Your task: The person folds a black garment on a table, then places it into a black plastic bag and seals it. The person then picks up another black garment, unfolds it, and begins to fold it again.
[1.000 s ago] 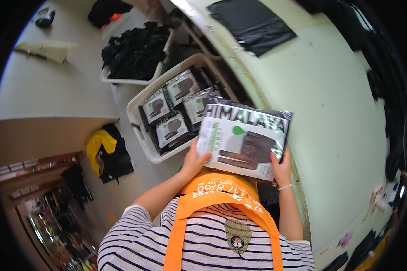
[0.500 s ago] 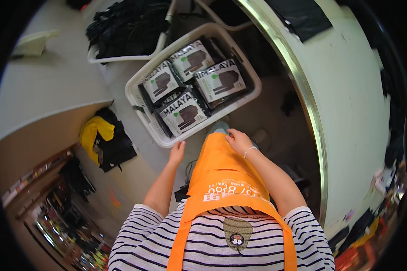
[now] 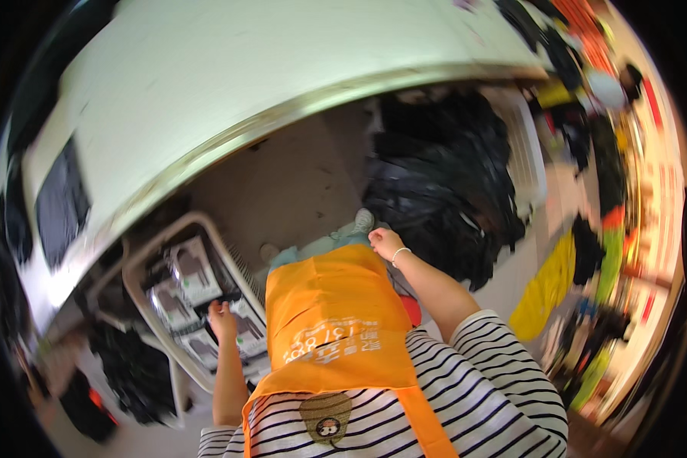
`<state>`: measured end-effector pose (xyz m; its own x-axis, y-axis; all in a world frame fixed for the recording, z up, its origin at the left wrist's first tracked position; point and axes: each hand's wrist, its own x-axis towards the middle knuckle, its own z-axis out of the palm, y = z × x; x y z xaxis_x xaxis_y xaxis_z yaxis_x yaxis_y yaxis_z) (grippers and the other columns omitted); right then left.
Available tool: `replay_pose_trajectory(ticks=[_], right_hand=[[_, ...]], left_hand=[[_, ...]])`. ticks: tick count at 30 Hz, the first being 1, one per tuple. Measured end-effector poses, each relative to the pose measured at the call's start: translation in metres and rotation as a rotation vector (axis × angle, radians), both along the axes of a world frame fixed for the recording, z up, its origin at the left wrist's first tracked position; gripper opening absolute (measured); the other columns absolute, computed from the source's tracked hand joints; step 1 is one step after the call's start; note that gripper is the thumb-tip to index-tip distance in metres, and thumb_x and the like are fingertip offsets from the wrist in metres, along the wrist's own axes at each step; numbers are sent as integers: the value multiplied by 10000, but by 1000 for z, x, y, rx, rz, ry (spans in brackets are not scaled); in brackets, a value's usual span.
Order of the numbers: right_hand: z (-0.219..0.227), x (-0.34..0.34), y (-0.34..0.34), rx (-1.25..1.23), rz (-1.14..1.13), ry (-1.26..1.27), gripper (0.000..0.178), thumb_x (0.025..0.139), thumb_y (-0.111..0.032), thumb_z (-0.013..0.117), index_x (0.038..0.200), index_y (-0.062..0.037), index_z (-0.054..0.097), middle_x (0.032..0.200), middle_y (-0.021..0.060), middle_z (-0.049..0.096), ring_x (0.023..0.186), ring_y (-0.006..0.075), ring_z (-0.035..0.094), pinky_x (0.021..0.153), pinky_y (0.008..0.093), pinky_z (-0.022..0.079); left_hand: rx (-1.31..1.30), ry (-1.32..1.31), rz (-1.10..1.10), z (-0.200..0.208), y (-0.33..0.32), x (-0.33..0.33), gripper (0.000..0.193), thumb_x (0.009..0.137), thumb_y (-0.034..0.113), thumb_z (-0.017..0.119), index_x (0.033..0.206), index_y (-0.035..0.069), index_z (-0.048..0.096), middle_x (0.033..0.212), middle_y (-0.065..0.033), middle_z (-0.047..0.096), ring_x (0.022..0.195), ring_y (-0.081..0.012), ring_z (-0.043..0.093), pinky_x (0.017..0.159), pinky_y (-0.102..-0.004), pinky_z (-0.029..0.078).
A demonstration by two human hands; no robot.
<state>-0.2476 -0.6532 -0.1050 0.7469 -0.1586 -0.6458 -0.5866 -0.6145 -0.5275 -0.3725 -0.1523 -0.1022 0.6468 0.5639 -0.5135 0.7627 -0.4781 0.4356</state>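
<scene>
My left hand (image 3: 222, 320) hangs over the near right side of a white plastic basket (image 3: 156, 250) at the left, its fingers slightly apart and nothing seen in them. In the basket lie several flat packages in black and white wrapping (image 3: 195, 269). My right hand (image 3: 387, 243), with a beaded bracelet at the wrist, is beside the upper right edge of my orange apron (image 3: 328, 294). Its fingers are curled in loosely, with nothing visible in them. Beyond it, a heap of black plastic-looking or cloth pieces (image 3: 443, 183) fills the floor; the material is hard to tell.
A long pale-green table (image 3: 267, 61) with a metal edge curves across the front. Dark folded material (image 3: 62, 202) lies on its left part. A white crate (image 3: 528, 145) stands behind the black heap. Yellow cloth (image 3: 546, 286) lies at the right; another black pile (image 3: 130, 370) is lower left.
My body and view have turned right: the basket of packages has shifted from ahead to my left, and the table now runs across the front. The black heap has come into view.
</scene>
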Motion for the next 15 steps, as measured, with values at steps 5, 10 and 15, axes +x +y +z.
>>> replay_pose_trajectory(ticks=[5,10,15], right_hand=[[-59,-98,-147,-121,-444,-18,192,877,-223,585,936,-49,642,719,41,628,579,145,595,594,277,500],[-60,-122,-320,144,-1325,-193,177,894,-81,460,877,-32,630,677,68,604,487,145,561,389,271,434],[-89,-91,-471,-133,-1448,-290,147,891,-146,592,847,-18,650,662,39,600,510,115,551,473,235,475]], left_hand=[[497,-510,-616,47,-97,161,688,844,233,649,1416,54,311,1440,-237,317,1317,-410,320,1066,-485,297],[615,-610,-704,114,-248,288,706,885,305,601,1457,66,262,1490,-220,251,1351,-390,280,1100,-476,239],[738,-395,-859,118,-327,332,748,896,380,567,1494,139,187,1497,-138,301,1363,-333,305,1097,-538,212]])
